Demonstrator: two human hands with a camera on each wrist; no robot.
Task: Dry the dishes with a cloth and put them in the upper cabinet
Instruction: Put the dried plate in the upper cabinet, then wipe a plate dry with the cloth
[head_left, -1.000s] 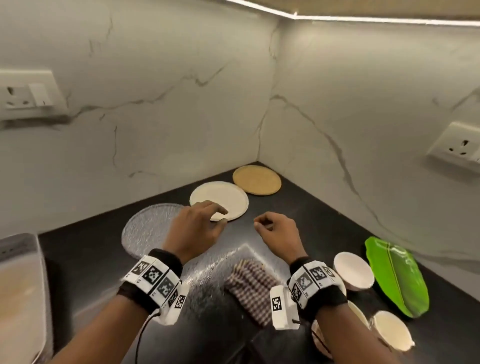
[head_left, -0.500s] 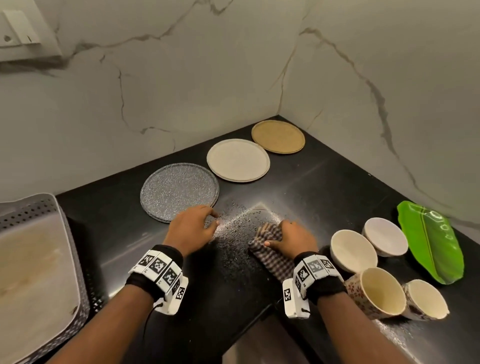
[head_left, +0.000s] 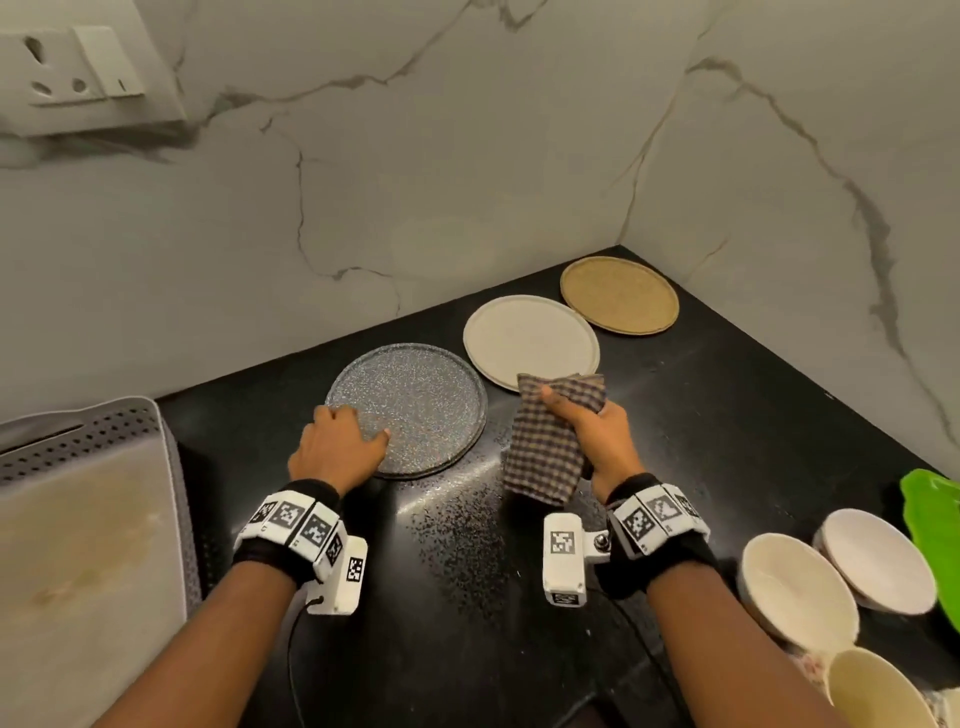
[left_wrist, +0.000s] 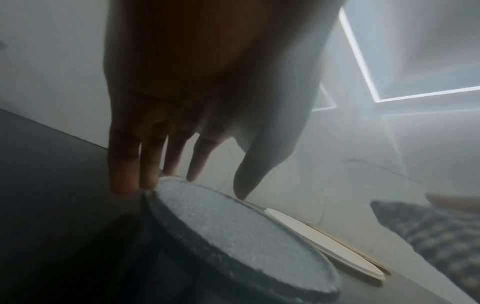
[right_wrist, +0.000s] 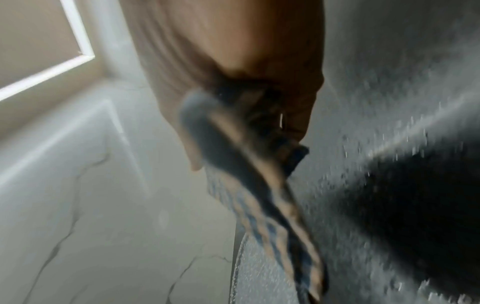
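A grey speckled plate (head_left: 415, 405) (left_wrist: 233, 236) lies flat on the black counter (head_left: 457, 639). My left hand (head_left: 353, 423) (left_wrist: 182, 185) rests over its left rim, with straight fingers down at the edge and the thumb on the plate's top. To the plate's right, my right hand (head_left: 576, 415) (right_wrist: 246, 127) grips a bunched checked cloth (head_left: 543, 457) (right_wrist: 259, 195), held up off the counter with its end hanging down. A white plate (head_left: 530, 340) (left_wrist: 324, 240) and a tan plate (head_left: 618, 293) lie behind, toward the corner.
Two pale bowls (head_left: 795, 592) (head_left: 878, 558), a cup (head_left: 872, 691) and a green leaf-shaped dish (head_left: 935, 519) crowd the right front. A perforated grey tray (head_left: 171, 519) stands at the left. Marble walls meet behind the plates. Water drops speckle the counter's middle.
My right hand has lifted the cloth off the counter and raised it beside the grey plate. My left hand has moved up onto the grey plate's left rim.
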